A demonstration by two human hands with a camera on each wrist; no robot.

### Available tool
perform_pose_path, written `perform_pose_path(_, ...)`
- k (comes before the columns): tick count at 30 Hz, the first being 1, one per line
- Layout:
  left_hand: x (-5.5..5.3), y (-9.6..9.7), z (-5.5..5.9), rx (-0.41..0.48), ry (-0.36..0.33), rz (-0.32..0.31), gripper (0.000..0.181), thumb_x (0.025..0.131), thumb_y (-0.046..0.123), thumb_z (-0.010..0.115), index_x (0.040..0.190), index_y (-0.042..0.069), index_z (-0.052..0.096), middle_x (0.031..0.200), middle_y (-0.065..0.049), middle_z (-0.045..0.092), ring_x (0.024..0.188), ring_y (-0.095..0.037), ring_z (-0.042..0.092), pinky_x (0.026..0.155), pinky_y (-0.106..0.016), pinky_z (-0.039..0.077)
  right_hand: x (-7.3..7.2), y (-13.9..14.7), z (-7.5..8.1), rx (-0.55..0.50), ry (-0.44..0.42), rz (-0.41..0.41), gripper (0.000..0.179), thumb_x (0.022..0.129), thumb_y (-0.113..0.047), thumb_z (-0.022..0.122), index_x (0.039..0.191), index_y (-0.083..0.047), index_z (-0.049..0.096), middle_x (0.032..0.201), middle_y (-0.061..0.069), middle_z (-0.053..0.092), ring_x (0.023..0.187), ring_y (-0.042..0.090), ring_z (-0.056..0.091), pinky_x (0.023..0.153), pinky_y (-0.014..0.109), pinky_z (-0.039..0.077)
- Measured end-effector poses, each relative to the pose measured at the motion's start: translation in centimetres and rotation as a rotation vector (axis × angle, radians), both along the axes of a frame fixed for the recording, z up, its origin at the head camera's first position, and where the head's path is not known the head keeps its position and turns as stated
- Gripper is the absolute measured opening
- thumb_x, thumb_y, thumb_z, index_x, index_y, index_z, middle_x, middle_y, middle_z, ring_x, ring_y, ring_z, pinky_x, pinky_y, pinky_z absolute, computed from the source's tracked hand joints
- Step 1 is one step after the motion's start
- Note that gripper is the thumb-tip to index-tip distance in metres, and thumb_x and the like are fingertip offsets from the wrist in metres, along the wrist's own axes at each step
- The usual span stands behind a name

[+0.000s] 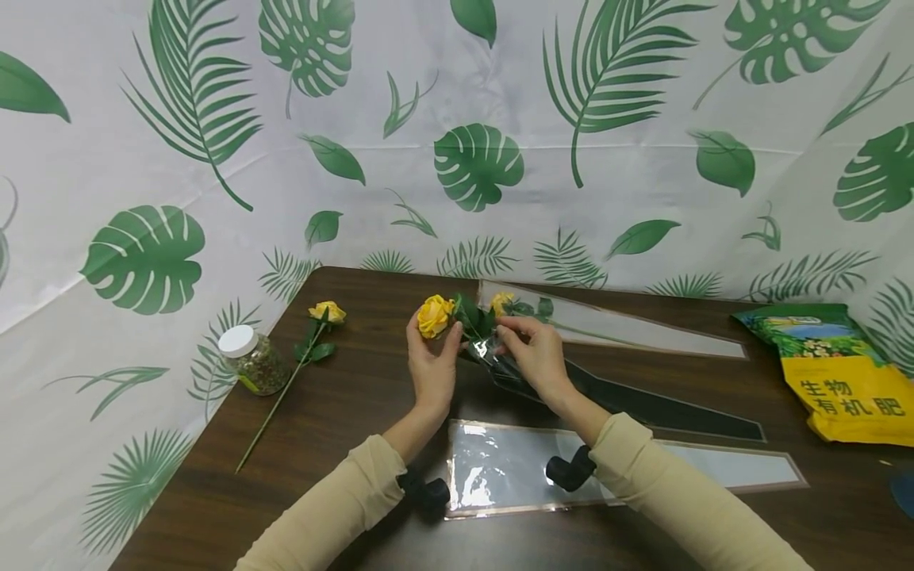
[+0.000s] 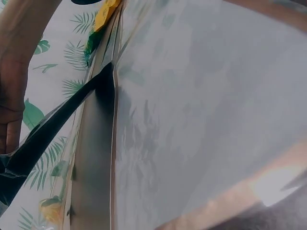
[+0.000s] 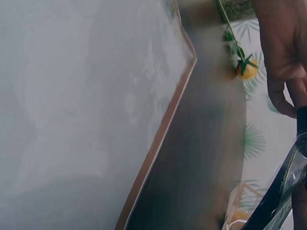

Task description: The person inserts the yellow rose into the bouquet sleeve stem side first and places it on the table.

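A yellow rose (image 1: 435, 316) with green leaves stands at the mouth of a black flower sleeve (image 1: 628, 400), its stem hidden inside. My left hand (image 1: 431, 377) holds the rose around its bloom, thumb on the near side. At the sleeve's clear, shiny opening, my right hand (image 1: 539, 357) pinches the film beside the leaves. The left wrist view shows the right hand (image 2: 12, 103) and the narrow black sleeve (image 2: 57, 115) slanting away. In the right wrist view the left hand (image 3: 285, 52) hangs above the sleeve's clear edge; its fingertips are partly hidden.
Behind lies a clear sleeve (image 1: 671, 335) holding another yellow rose (image 1: 502, 302). A flat white-and-clear sleeve (image 1: 514, 476) lies in front. To the left are a loose rose (image 1: 327, 312) and a white-capped jar (image 1: 259, 366). A yellow-green bag (image 1: 846, 385) sits right.
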State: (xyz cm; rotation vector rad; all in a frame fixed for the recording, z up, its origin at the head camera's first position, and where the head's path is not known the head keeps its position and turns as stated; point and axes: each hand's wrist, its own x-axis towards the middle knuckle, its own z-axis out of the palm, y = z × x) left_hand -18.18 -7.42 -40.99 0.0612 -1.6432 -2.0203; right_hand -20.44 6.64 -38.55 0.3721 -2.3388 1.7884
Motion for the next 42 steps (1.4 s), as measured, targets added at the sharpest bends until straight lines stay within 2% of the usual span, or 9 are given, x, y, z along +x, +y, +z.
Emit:
perform_pose_path(4, 0.3, -0.2, 0.1, 0.009, 0.056, -0.058, 0.052, 0.097, 0.017, 0.054, 0.142, 0.009, 0.031, 0.127, -0.016, 0.048, 0.096, -0.027, 0.060, 0.072, -0.029, 0.056, 0.0, 0.0, 0.0, 0.000, 0.009, 0.007, 0.019, 0.089, -0.001, 0.062, 0.105, 0.007, 0.068, 0.091, 0.024, 0.068, 0.058, 0.005, 0.062, 0.056, 0.014, 0.050)
perform_pose_path(7, 0.3, -0.4, 0.2, 0.023, 0.084, -0.069, 0.043, 0.098, 0.019, 0.051, 0.137, 0.003, 0.040, 0.119, -0.014, 0.052, 0.085, -0.027, 0.066, 0.071, -0.031, 0.057, 0.6, -0.1, 0.8, 0.009, 0.012, 0.011, 0.019, 0.089, 0.001, 0.061, 0.105, 0.009, 0.067, 0.090, 0.025, 0.067, 0.062, 0.021, 0.067, 0.056, 0.014, 0.050)
perform_pose_path(12, 0.4, -0.8, 0.5, 0.025, 0.005, -0.097, 0.034, 0.093, 0.017, 0.060, 0.118, -0.005, 0.058, 0.104, -0.018, 0.063, 0.068, -0.017, 0.070, 0.071, -0.027, 0.056, 0.8, 0.1, 0.8, 0.050, 0.036, 0.000, 0.019, 0.089, 0.000, 0.061, 0.105, 0.007, 0.068, 0.092, 0.023, 0.068, 0.065, 0.030, 0.066, 0.055, 0.014, 0.049)
perform_pose_path(15, 0.5, -1.2, 0.5, -0.052, -0.074, -0.111, 0.032, 0.090, 0.017, 0.065, 0.114, -0.005, 0.062, 0.101, -0.022, 0.066, 0.069, -0.010, 0.068, 0.070, -0.024, 0.056, 0.3, 0.2, 0.0, 0.064, 0.063, -0.010, 0.018, 0.089, -0.002, 0.063, 0.104, 0.003, 0.070, 0.093, 0.019, 0.068, 0.062, 0.022, 0.066, 0.054, 0.014, 0.049)
perform_pose_path(21, 1.0, -1.9, 0.6, -0.387, -0.150, -0.088, 0.034, 0.085, 0.018, 0.071, 0.114, 0.006, 0.058, 0.087, -0.015, 0.070, 0.067, -0.012, 0.062, 0.055, -0.017, 0.047, 0.4, 0.3, -0.1, 0.094, 0.119, -0.029, 0.017, 0.088, -0.002, 0.064, 0.102, 0.002, 0.071, 0.091, 0.016, 0.066, 0.058, 0.011, 0.062, 0.053, 0.016, 0.049)
perform_pose_path(26, 1.2, -2.2, 1.0, -0.507, -0.124, -0.135, 0.027, 0.085, 0.018, 0.071, 0.107, 0.005, 0.062, 0.093, -0.012, 0.072, 0.074, -0.020, 0.068, 0.058, -0.018, 0.050, 0.5, 0.4, 0.0, 0.150, 0.186, -0.033, 0.016, 0.088, -0.003, 0.064, 0.102, 0.000, 0.071, 0.089, 0.014, 0.066, 0.060, 0.013, 0.062, 0.052, 0.019, 0.050)
perform_pose_path(33, 1.2, -2.2, 1.4, -0.695, -0.049, -0.130, 0.018, 0.088, 0.018, 0.066, 0.099, 0.003, 0.070, 0.090, -0.010, 0.068, 0.063, -0.010, 0.057, 0.057, -0.018, 0.045, 0.6, 0.5, 0.0, 0.244, 0.284, -0.055, 0.015, 0.088, -0.006, 0.065, 0.101, -0.004, 0.073, 0.084, 0.009, 0.067, 0.064, 0.013, 0.052, 0.055, 0.021, 0.041)
perform_pose_path(38, 0.8, -2.1, 1.2, -0.658, -0.045, -0.149, 0.019, 0.089, 0.014, 0.066, 0.106, 0.005, 0.067, 0.098, -0.009, 0.069, 0.069, -0.012, 0.063, 0.059, -0.017, 0.047, 0.5, 0.5, 0.1, 0.249, 0.291, -0.052, 0.015, 0.088, -0.006, 0.065, 0.100, -0.005, 0.073, 0.085, 0.009, 0.067, 0.064, 0.012, 0.048, 0.055, 0.021, 0.039)
perform_pose_path(42, 0.4, -1.9, 1.0, -0.634, -0.036, -0.166, 0.018, 0.086, 0.013, 0.068, 0.102, 0.006, 0.067, 0.097, -0.009, 0.070, 0.071, -0.015, 0.066, 0.060, -0.018, 0.050, 0.5, 0.6, 0.1, 0.245, 0.291, -0.049, 0.015, 0.087, -0.006, 0.066, 0.100, -0.005, 0.073, 0.085, 0.008, 0.067, 0.064, 0.012, 0.048, 0.054, 0.021, 0.038)
